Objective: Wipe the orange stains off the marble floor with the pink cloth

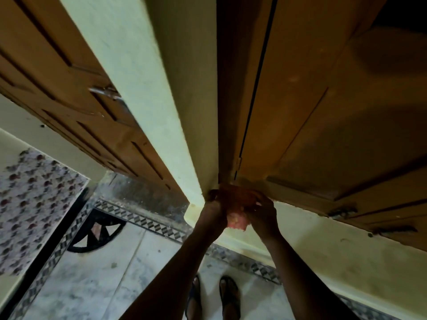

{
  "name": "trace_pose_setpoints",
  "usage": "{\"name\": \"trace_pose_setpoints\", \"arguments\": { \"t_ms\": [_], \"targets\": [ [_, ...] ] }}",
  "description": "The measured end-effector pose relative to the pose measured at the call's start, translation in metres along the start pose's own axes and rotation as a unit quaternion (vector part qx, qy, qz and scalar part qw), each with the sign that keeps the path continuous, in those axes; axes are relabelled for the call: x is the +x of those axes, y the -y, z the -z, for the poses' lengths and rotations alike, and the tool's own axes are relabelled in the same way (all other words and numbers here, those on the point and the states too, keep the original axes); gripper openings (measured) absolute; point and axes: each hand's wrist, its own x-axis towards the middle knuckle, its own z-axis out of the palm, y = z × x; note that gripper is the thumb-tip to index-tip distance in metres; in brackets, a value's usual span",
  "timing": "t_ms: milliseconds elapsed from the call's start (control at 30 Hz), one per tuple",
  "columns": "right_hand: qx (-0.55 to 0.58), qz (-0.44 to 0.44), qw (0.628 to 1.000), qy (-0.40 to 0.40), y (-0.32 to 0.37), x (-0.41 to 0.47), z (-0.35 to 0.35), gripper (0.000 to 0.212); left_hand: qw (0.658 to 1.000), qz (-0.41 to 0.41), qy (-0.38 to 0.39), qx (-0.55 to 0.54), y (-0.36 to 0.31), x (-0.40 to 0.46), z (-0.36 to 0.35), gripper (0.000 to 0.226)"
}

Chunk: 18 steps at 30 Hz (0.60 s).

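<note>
I am standing, and both my hands are raised in front of me at the bottom of the wooden door (300, 112); my left hand (213, 212) and my right hand (263, 215) hold the pink cloth (238, 221) bunched between them, fingers curled around it, though the exact pinch is blurred; the cloth is up in the air, well apart from the marble floor (111, 280) below by my sandals (228, 294); I judge I am gathering the cloth into a pad; it is better to fold it firm with a clean face outward, then crouch low; no orange stains can I make out on the floor from here
</note>
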Motion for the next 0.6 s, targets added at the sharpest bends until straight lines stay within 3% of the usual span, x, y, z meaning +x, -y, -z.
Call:
{"name": "trace_pose_setpoints", "arguments": {
  "t_ms": [67,167,233,300,400,600],
  "targets": [
    [-0.092,0.009,0.996,0.016,-0.027,0.020,-0.005,0.058,0.993,-0.044,-0.053,0.096,0.013,0.005,-0.009,0.039],
    [-0.265,0.016,0.964,0.023,-0.053,0.027,-0.011,0.057,0.967,-0.064,0.015,0.248,0.052,0.014,-0.027,0.069],
    [-0.352,0.032,0.935,0.038,-0.056,0.023,-0.011,0.049,0.957,-0.062,0.050,0.279,0.067,0.015,-0.039,0.070],
    [-0.351,0.028,0.934,0.063,-0.058,0.023,-0.011,0.043,0.937,-0.109,0.046,0.329,0.064,0.012,-0.039,0.072],
    [-0.301,0.035,0.951,0.059,-0.060,0.023,-0.010,0.037,0.959,-0.060,0.052,0.271,0.060,0.007,-0.039,0.073],
    [-0.158,0.096,0.983,0.008,-0.020,-0.020,-0.017,0.027,0.991,-0.037,-0.102,0.077,0.018,-0.046,-0.007,0.036]
  ]
}}
